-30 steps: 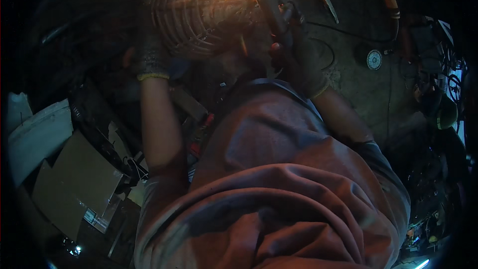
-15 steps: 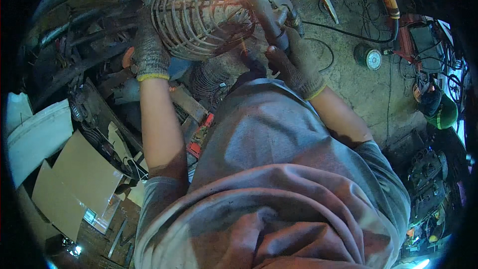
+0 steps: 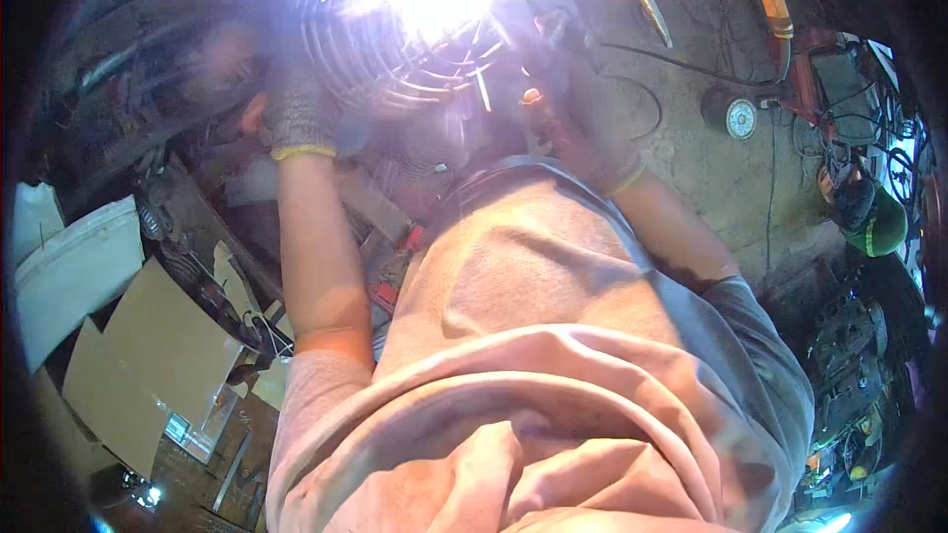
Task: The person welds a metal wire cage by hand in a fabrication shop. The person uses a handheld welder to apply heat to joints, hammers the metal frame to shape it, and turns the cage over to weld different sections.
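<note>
Glare from a white welding arc hides the top middle of the view, with sparks falling below it. Under the glare is a rusty cage of curved metal rings (image 3: pixel 341 64), only partly visible. My left hand (image 3: pixel 302 118), in a grey knitted glove with a yellow cuff, lies against the cage's left side; its fingers are lost in the dark and haze. My right hand (image 3: pixel 583 143), gloved too, is closed round the thick dark handle of a welding torch, dim behind the glare. Its thumb side catches the light.
Scrap metal and a tan board (image 3: pixel 148 365) lie at left beside pale curved panels (image 3: pixel 79 266). At right, a cable crosses the concrete floor near a round tin (image 3: pixel 739 118). A person in a green cap (image 3: pixel 882 227) is at the far right.
The small orange glow has flared into a large white arc with sparks, washing out the cage and torch. Both my hands stay nearly where they were.
</note>
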The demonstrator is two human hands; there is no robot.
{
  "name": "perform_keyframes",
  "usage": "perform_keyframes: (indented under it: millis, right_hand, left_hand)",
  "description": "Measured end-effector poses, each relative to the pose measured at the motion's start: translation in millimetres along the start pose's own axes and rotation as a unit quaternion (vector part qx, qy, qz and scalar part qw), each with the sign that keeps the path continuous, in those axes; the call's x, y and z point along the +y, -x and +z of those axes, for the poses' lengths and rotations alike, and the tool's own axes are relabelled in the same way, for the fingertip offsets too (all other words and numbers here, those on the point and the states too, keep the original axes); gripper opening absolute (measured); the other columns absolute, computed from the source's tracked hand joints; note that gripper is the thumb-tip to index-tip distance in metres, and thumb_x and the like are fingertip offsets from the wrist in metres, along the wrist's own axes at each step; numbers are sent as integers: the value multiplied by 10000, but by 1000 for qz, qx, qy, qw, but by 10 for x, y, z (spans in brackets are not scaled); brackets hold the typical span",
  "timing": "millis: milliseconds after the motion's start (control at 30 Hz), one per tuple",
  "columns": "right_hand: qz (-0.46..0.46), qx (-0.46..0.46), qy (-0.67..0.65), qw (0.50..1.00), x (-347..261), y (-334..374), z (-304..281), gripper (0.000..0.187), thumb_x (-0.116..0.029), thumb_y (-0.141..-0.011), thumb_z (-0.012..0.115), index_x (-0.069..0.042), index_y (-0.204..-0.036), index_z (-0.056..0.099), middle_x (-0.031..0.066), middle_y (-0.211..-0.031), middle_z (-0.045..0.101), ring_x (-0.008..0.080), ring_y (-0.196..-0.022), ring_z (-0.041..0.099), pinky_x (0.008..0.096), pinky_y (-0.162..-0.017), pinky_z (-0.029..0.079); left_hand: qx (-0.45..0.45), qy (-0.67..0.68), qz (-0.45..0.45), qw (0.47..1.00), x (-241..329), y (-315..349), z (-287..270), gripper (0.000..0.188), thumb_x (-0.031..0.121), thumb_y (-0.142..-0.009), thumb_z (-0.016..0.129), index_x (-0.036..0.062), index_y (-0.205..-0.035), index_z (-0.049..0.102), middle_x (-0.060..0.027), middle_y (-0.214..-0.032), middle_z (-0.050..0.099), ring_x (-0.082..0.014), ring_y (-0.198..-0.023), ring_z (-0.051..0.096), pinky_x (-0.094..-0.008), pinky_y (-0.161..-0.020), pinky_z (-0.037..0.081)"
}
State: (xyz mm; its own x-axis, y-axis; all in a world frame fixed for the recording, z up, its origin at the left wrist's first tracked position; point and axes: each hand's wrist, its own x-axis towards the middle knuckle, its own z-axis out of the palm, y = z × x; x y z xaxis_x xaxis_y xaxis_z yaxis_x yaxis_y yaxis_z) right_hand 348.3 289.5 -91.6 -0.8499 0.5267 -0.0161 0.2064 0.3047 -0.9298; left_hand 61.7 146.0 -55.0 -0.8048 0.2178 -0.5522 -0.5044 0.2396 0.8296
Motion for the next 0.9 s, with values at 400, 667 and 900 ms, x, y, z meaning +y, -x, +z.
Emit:
perform_keyframes:
  millis: [400, 667, 900]
  right_hand:
    - [89, 10, 44, 995, -130, 24, -76, 500, -366, -931, 614, -19, -1275, 509, 129, -892, 666, 223, -723, 661, 368, -627, 521]
    - [70, 12, -126, 989, -337, -75, -169, 368, -221, -880, 658, -45, -1183, 546, 206, -969, 666, 364, -875, 674, 427, -768, 539]
    - [38, 26, -94, 995, -36, 4, -73, 492, -356, -945, 635, -13, -1249, 456, 39, -890, 623, 100, -735, 597, 261, -631, 510]
  left_hand:
    - [-25, 4, -2, 1000, -108, -213, -181, 669, 518, -969, 504, -16, -1372, 492, -184, -1360, 548, -307, -1180, 567, -407, -969, 478]
    - [-83, 3, 40, 996, -259, -320, -403, 616, 476, -1003, 435, 54, -1449, 403, -118, -1464, 430, -268, -1295, 444, -413, -1063, 376]
    - [-195, -73, 204, 957, -532, -755, -648, 591, 454, -1030, 381, 102, -1503, 342, -77, -1531, 358, -239, -1368, 377, -424, -1115, 325]
